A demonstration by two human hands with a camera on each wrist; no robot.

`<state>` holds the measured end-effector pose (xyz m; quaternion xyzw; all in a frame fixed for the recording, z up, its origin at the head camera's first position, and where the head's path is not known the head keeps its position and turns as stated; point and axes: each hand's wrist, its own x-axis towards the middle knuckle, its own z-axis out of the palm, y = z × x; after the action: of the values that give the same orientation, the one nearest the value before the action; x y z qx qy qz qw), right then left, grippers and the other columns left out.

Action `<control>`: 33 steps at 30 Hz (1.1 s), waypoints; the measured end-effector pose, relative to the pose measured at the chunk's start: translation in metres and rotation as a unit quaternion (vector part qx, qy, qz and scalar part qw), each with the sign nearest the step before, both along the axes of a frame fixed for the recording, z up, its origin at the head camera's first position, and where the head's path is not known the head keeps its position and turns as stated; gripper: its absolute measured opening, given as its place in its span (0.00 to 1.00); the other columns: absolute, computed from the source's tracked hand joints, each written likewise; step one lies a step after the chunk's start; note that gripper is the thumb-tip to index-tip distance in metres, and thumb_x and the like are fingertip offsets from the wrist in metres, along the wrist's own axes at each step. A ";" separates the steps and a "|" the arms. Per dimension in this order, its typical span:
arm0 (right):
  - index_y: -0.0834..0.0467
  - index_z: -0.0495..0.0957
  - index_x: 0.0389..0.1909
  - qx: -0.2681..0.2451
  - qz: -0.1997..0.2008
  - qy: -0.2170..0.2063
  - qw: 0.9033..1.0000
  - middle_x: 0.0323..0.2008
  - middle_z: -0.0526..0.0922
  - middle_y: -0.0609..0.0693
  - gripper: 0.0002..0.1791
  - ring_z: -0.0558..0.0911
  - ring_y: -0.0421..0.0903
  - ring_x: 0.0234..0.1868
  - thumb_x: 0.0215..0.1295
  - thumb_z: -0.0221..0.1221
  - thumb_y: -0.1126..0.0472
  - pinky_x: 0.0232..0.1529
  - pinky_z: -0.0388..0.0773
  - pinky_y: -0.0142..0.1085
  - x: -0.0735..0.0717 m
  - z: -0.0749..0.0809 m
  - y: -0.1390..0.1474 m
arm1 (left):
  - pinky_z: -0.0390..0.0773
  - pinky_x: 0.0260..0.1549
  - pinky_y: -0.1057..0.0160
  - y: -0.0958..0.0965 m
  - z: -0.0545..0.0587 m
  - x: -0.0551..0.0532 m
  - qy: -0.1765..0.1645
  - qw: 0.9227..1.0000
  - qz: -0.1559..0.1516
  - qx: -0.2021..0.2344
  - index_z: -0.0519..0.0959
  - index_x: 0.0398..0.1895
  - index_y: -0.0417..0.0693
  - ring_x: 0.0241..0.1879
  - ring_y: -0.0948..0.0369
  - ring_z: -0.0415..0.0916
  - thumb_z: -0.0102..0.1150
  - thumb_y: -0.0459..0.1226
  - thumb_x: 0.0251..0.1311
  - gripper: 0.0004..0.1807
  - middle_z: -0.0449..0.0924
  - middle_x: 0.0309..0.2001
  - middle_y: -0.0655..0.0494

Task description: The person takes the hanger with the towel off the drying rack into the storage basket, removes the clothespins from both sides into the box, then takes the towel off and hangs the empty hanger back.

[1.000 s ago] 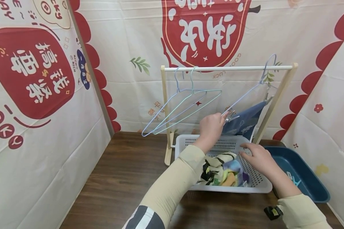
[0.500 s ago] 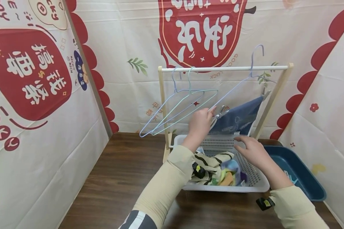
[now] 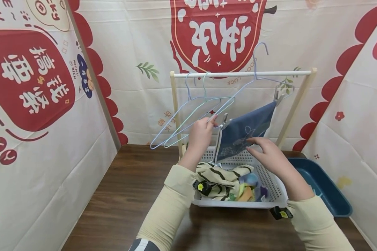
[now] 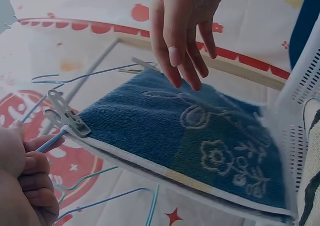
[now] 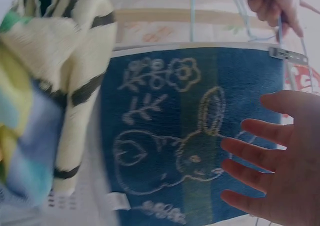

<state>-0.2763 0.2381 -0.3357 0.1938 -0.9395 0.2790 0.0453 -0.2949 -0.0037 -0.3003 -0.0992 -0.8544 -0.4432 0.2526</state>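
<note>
My left hand (image 3: 201,137) grips the left end of a pale blue wire hanger (image 3: 235,94), whose hook stands free above the rack's bar. From the hanger hangs a blue towel (image 3: 245,130), held by a grey clip (image 4: 65,113) near my left hand and another clip (image 3: 278,96) at the far corner. The left wrist view shows white floral outlines on the towel; a rabbit outline shows in the right wrist view. My right hand (image 3: 267,155), fingers spread and mostly straight, is at the towel's front face and holds nothing.
A wooden rack with a white bar (image 3: 220,74) carries two other hangers (image 3: 191,115) at its left. Below, a white basket (image 3: 238,205) holds a striped cloth (image 3: 220,176) and a colourful cloth (image 3: 246,193). A dark teal tray (image 3: 326,184) lies at the right.
My left hand has moved left with the hanger, and the hanger's hook has shifted left and up. The towel has swung out over the basket. My right hand has come up to the towel.
</note>
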 end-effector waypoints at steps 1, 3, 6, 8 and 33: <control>0.64 0.68 0.65 -0.002 0.001 -0.001 1.000 0.62 0.69 0.66 0.28 0.65 0.66 0.64 0.74 0.52 0.50 0.59 0.62 0.64 0.001 0.002 -0.002 | 0.61 0.18 0.65 -0.003 0.000 0.002 -0.003 1.000 -0.001 0.004 0.85 0.31 0.46 0.14 0.62 0.57 0.45 0.51 0.73 0.24 0.66 0.16 0.58; 0.64 0.68 0.65 -0.005 0.000 -0.002 1.000 0.62 0.69 0.66 0.28 0.65 0.65 0.64 0.74 0.52 0.49 0.58 0.63 0.64 0.004 0.005 -0.004 | 0.62 0.18 0.64 -0.010 -0.001 0.006 -0.006 1.000 -0.005 0.008 0.85 0.32 0.46 0.14 0.61 0.58 0.45 0.51 0.73 0.24 0.67 0.17 0.58; 0.63 0.67 0.65 -0.017 -0.007 0.001 1.000 0.63 0.69 0.66 0.29 0.65 0.65 0.65 0.73 0.52 0.47 0.58 0.64 0.63 0.009 0.008 -0.007 | 0.65 0.22 0.64 -0.019 -0.003 0.014 -0.008 1.000 -0.010 0.017 0.85 0.32 0.45 0.15 0.61 0.60 0.45 0.51 0.73 0.25 0.68 0.18 0.57; 0.62 0.67 0.66 -0.028 -0.014 0.006 0.999 0.63 0.68 0.65 0.30 0.64 0.65 0.65 0.73 0.51 0.46 0.58 0.64 0.64 0.013 0.008 -0.009 | 0.66 0.24 0.64 -0.026 -0.004 0.019 -0.005 1.000 -0.015 0.022 0.85 0.32 0.45 0.16 0.60 0.59 0.45 0.50 0.73 0.24 0.68 0.18 0.56; 0.56 0.65 0.69 -0.166 -0.110 0.042 0.979 0.67 0.66 0.61 0.29 0.60 0.64 0.68 0.74 0.50 0.45 0.56 0.56 0.72 0.075 -0.022 -0.009 | 0.77 0.32 0.59 -0.070 -0.040 0.086 -0.015 0.995 -0.034 0.094 0.84 0.26 0.38 0.27 0.56 0.76 0.53 0.43 0.70 0.20 0.81 0.25 0.49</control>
<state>-0.2011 0.2291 -0.3574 0.0909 -0.8930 0.4157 0.1463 -0.2086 -0.0733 -0.3402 -0.0974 -0.8087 -0.5315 0.2325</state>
